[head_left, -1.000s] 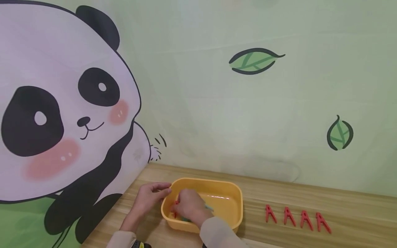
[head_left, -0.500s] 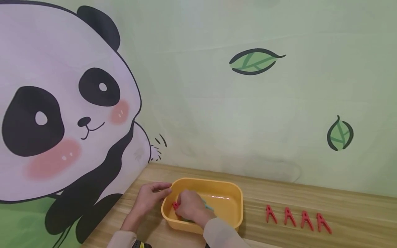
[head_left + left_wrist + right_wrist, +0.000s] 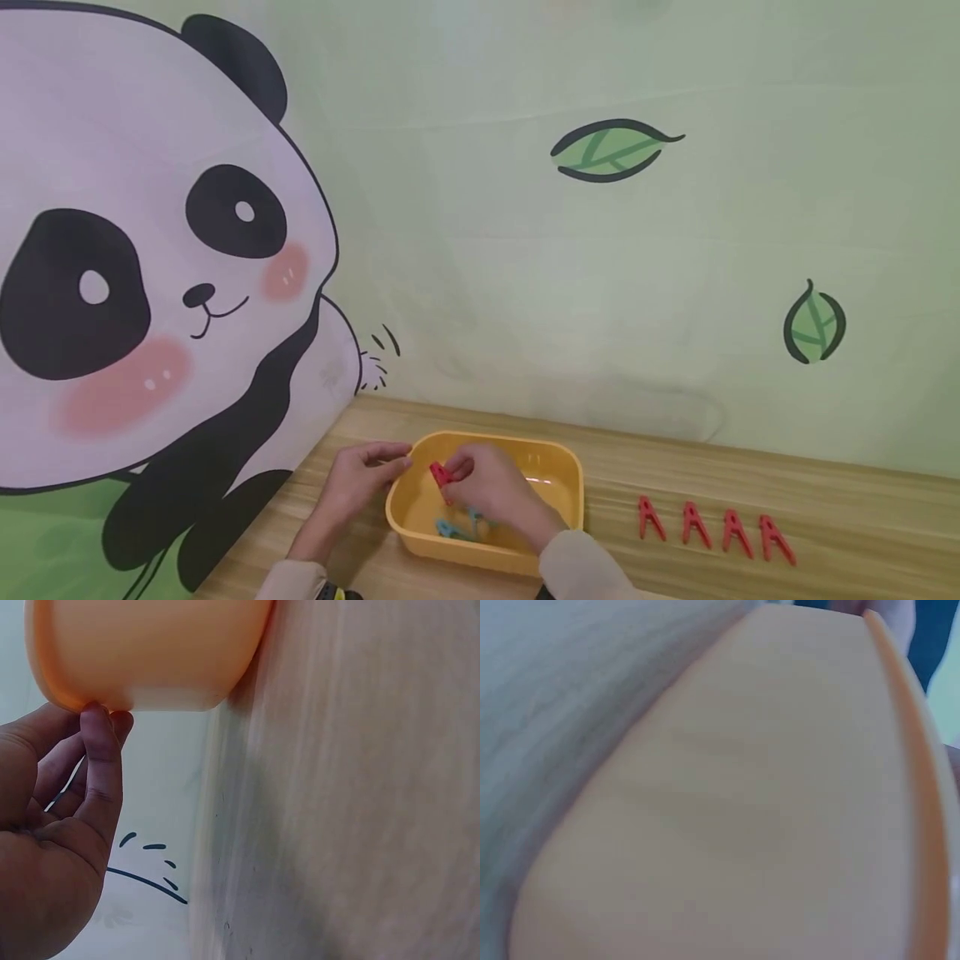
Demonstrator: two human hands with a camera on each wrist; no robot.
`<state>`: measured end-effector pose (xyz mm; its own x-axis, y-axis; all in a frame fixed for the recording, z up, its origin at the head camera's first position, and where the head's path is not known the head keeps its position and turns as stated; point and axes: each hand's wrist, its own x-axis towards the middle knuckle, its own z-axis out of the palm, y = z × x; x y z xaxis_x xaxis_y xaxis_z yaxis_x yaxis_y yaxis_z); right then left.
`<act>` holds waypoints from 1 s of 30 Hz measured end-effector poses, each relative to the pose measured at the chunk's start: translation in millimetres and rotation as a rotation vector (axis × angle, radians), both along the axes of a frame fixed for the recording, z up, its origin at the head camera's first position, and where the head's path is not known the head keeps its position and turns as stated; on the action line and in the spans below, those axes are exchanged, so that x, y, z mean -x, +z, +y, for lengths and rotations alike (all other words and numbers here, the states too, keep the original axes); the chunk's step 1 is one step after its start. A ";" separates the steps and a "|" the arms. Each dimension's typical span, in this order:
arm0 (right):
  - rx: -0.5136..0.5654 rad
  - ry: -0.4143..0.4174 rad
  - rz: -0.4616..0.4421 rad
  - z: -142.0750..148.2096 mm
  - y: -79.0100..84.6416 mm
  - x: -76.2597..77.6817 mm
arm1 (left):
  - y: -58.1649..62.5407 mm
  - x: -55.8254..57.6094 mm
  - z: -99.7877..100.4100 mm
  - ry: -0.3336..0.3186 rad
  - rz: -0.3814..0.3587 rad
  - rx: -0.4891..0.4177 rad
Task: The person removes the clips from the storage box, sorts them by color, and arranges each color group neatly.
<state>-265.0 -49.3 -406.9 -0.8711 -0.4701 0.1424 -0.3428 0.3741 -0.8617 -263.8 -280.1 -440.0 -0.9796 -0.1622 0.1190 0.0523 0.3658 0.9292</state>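
Note:
In the head view, my right hand (image 3: 491,483) pinches a red clothespin (image 3: 440,475) between thumb and fingers, inside the yellow plastic basin (image 3: 480,548). Teal clothespins (image 3: 453,530) lie on the basin floor below it, partly hidden by the hand. My left hand (image 3: 363,483) is at the basin's left end, where its fingertips touch the outside near the rim. The left wrist view shows these fingertips against the basin wall (image 3: 150,660). In the right wrist view the basin's outer wall (image 3: 727,810) fills most of the picture, and the clothespin is out of sight.
To the right of the basin, several red clothespins (image 3: 735,533) lie in a row on the wooden table (image 3: 615,467). Behind the table hangs a pale green backdrop (image 3: 480,292) with a panda (image 3: 150,250) and leaves drawn on it.
My right hand has lifted the red clothespin and moved right with it, uncovering more of the teal clothespins. My left hand stays at the basin's left end.

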 end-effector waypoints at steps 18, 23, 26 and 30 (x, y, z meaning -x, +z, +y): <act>0.140 -0.062 0.071 71.6 19.6 -18.6 | -1.9 -0.4 -1.9 0.007 -0.006 0.006; 0.138 -0.112 0.060 96.8 25.3 -22.8 | -1.6 -0.6 -1.2 0.008 -0.011 -0.011; 0.114 -0.176 0.037 113.1 28.6 -25.3 | -1.0 -0.4 -0.5 0.005 -0.011 -0.009; 0.073 -0.257 0.004 134.6 28.1 -28.6 | -0.3 -0.1 0.4 0.007 -0.014 0.000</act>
